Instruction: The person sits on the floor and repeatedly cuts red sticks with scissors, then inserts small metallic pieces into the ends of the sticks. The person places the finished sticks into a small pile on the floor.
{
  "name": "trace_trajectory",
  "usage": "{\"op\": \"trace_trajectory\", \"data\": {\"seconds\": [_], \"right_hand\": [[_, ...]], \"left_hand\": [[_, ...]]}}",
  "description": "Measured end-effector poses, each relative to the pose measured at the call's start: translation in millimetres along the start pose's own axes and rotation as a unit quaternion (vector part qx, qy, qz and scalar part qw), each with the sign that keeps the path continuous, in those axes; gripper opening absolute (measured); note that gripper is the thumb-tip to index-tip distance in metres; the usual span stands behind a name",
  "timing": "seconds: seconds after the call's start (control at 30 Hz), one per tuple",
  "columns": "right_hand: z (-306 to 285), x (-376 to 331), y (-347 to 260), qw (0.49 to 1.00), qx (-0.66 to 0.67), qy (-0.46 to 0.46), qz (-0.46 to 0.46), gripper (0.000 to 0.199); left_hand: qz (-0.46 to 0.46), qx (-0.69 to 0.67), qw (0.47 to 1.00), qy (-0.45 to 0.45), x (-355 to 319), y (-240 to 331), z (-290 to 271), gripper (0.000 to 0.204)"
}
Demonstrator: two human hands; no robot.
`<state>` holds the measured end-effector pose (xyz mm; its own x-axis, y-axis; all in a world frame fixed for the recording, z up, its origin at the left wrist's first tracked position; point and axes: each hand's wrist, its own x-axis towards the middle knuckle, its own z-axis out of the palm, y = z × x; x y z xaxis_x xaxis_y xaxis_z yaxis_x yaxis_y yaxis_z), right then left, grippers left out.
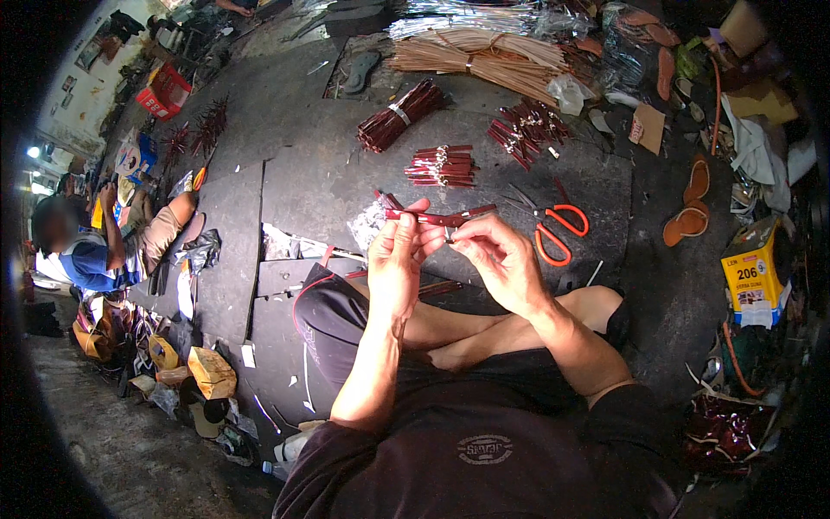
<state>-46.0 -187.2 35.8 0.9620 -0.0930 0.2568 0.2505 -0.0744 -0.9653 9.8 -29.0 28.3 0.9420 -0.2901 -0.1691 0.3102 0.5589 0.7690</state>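
My left hand (396, 264) is closed around a glossy dark red strap (441, 218), held level above my crossed legs. At the strap's middle, the fingertips of my right hand (503, 264) pinch a small part hanging under it; its exact shape is too small to make out. Just beyond my hands lies a bundle of dark red straps with small metal buckles (441, 166). Farther right sits a looser pile of similar buckled straps (529, 131). Scissors with orange handles (562, 233) rest on the floor mat right of my right hand, blades pointing away.
A banded bundle of dark red strips (399, 117) and long tan strips (475, 56) lie ahead. Sandals (689, 221) and a yellow box (754, 275) stand right. Another person (95, 246) sits at the left, near a red box (163, 91). Scraps litter the dark mat (324, 195).
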Motion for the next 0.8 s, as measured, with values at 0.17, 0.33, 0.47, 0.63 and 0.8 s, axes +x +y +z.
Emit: {"op": "trace_trajectory", "data": {"seconds": [0.17,0.33,0.47,0.63,0.8], "right_hand": [[-8.3,1.3,-7.0,0.999,0.041,-0.011,0.023,0.011],[-13.2,3.1,-8.2,0.999,-0.002,-0.032,0.024,0.011],[-14.8,4.0,-7.3,0.999,-0.004,-0.039,0.034,0.010],[-15.1,4.9,-7.5,0.998,0.001,-0.050,0.032,0.011],[-16.2,5.8,-7.5,0.981,0.122,-0.034,0.144,0.010]], "left_hand": [[0.007,0.070,0.998,-0.003,-5.1,0.1,-1.6,0.031],[0.006,0.057,0.998,0.001,-7.8,-2.6,2.4,0.029],[0.016,0.077,0.997,-0.001,-10.5,-3.2,3.5,0.029],[0.036,0.108,0.993,-0.014,-12.1,-3.9,1.9,0.028],[0.104,0.199,0.974,-0.042,-17.4,0.3,9.4,0.026]]}}
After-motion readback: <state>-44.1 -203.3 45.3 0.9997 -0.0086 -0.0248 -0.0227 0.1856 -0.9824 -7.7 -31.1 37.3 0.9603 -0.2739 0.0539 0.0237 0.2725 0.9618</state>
